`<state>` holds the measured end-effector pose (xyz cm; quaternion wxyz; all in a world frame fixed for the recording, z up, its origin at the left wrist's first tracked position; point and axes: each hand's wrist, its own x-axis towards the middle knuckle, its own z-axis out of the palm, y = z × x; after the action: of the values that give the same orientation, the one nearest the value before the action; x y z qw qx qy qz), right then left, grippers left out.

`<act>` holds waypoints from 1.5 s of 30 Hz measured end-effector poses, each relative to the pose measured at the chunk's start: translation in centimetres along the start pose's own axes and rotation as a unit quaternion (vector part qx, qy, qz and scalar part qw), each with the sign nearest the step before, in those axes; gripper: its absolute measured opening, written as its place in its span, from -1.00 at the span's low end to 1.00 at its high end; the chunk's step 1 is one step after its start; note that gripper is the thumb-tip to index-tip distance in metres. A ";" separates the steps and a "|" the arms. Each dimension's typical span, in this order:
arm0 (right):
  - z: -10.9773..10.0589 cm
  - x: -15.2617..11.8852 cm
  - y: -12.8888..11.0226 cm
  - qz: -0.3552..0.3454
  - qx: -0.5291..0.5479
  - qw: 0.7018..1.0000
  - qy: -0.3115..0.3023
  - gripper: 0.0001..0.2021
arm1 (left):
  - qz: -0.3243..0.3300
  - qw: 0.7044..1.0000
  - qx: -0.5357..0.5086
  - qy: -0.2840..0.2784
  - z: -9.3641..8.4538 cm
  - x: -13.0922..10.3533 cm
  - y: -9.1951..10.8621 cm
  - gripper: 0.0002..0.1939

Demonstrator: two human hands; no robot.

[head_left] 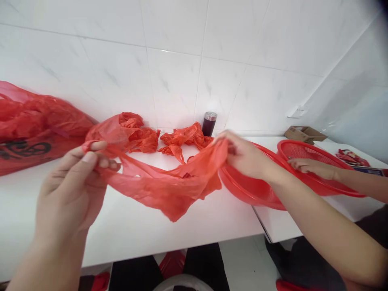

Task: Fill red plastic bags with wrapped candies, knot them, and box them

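Note:
Stretched between my two hands is a thin red plastic bag (172, 184), sagging in the middle above the white table (127, 238). The fingers of my left hand (72, 186) pinch one end by a handle loop. My right hand (242, 155), slightly blurred, grips the other end in closed fingers, in front of a red plastic basket (251, 188). Behind the held bag lie a crumpled red bag (188, 137) and a larger bunched red bag (117, 131).
A big red bag with black print (51, 125) lies at the left. Against the tiled wall stands a dark flask (209, 124). At the right, a co-worker's hand (315, 167) is at a second red basket (318, 153). A cardboard box (304, 133) sits in the far corner.

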<state>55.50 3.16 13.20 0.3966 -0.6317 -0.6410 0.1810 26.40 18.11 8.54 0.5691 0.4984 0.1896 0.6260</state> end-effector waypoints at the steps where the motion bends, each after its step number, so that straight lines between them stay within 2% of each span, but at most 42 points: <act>1: 0.0 0.2 0.3 0.015 0.008 0.998 -0.053 -0.82 | -0.008 1.000 0.004 -0.012 0.2 0.0 0.1 -0.83; 2: -0.2 0.4 0.7 0.028 0.016 0.996 -0.085 -0.80 | -0.019 1.000 0.008 -0.024 0.4 0.0 0.1 -0.84; 3: -0.5 0.7 1.1 0.039 0.030 0.995 -0.089 -0.79 | -0.023 0.999 0.010 -0.033 0.5 0.1 0.0 -0.84; 5: -1.4 1.1 1.6 0.048 0.067 0.995 -0.048 -0.77 | -0.010 0.999 0.013 -0.043 0.8 0.3 -0.1 -0.84; 6: -1.9 1.2 1.7 0.054 0.073 0.995 -0.046 -0.77 | 0.001 0.999 0.015 -0.046 0.9 0.5 -0.1 -0.85; 9: -3.3 1.5 0.8 0.079 0.025 0.989 -0.121 -0.81 | 0.023 0.998 0.025 -0.048 1.4 1.0 0.1 -0.87; 10: -3.6 1.5 0.3 0.077 0.013 0.989 -0.124 -0.82 | 0.032 0.998 0.030 -0.046 1.5 1.1 0.2 -0.87; 14: -3.9 2.1 -1.7 0.021 0.009 0.998 -0.056 -0.81 | 0.081 0.996 0.035 -0.028 2.0 1.5 0.4 -0.85; 16: -3.8 2.7 -2.3 0.006 -0.003 0.998 -0.061 -0.80 | 0.063 0.996 0.037 -0.046 2.1 1.7 0.3 -0.87; 17: -3.6 3.1 -2.7 0.001 -0.002 0.999 -0.054 -0.79 | 0.034 0.996 0.043 -0.074 2.2 1.7 0.2 -0.85; 19: -2.8 3.9 -3.5 -0.022 0.021 0.999 -0.016 -0.75 | -0.037 0.981 0.085 -0.170 2.6 1.7 0.0 -0.68; 20: -2.2 4.3 -4.1 -0.036 0.033 0.999 -0.005 -0.75 | -0.073 0.962 0.123 -0.233 3.0 1.6 -0.1 -0.56; 22: -0.5 4.9 -5.3 -0.073 0.057 0.995 -0.027 -0.79 | -0.127 0.902 0.213 -0.353 4.1 1.4 -0.3 -0.36; 24: 1.5 5.4 -6.3 -0.120 0.091 0.985 -0.078 -0.81 | -0.155 0.849 0.279 -0.422 5.6 1.2 -0.4 -0.38; 25: 2.5 5.6 -6.5 -0.144 0.109 0.979 -0.093 -0.82 | -0.165 0.836 0.293 -0.434 6.4 1.1 -0.5 -0.49; 27: 4.0 5.8 -6.1 -0.177 0.127 0.973 -0.076 -0.81 | -0.182 0.838 0.287 -0.426 7.4 1.1 -0.7 -0.69; 29: 5.0 5.9 -4.7 -0.168 0.112 0.979 -0.042 -0.77 | -0.213 0.853 0.256 -0.401 7.8 1.3 -0.9 -0.64; 31: 5.6 5.6 -2.9 -0.130 0.092 0.986 -0.047 -0.78 | -0.247 0.861 0.231 -0.380 7.6 1.5 -1.3 -0.56; 33: 6.1 4.8 -1.7 -0.098 0.097 0.989 -0.055 -0.88 | -0.264 0.864 0.220 -0.367 6.9 1.7 -1.7 -0.52; 35: 6.4 3.3 -1.7 -0.097 0.117 0.988 -0.021 -0.99 | -0.261 0.868 0.214 -0.364 6.3 1.9 -2.0 -0.54; 36: 6.5 2.5 -2.0 -0.108 0.125 0.986 -0.011 -0.99 | -0.256 0.869 0.208 -0.370 6.0 2.1 -2.0 -0.56; 38: 6.5 1.0 -3.0 -0.144 0.128 0.981 -0.028 -0.96 | -0.239 0.862 0.201 -0.399 5.5 2.3 -1.8 -0.60; 39: 6.5 0.5 -3.4 -0.161 0.130 0.978 -0.034 -0.93 | -0.227 0.854 0.209 -0.419 5.4 2.4 -1.6 -0.63; 41: 6.7 0.4 -3.4 -0.172 0.146 0.974 -0.003 -0.90 | -0.195 0.830 0.246 -0.460 5.3 2.5 -1.2 -0.77; 43: 7.3 1.2 -2.3 -0.136 0.171 0.975 0.042 -0.82 | -0.149 0.809 0.296 -0.485 5.3 2.3 -1.1 -0.87; 45: 8.3 2.4 -0.5 -0.067 0.192 0.979 0.025 -0.74 | -0.082 0.802 0.354 -0.475 5.4 1.9 -1.7 -0.77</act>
<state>49.32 7.63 9.09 0.5379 -0.5033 -0.6252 0.2577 32.07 18.54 10.30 0.4214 0.8825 0.1439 0.1514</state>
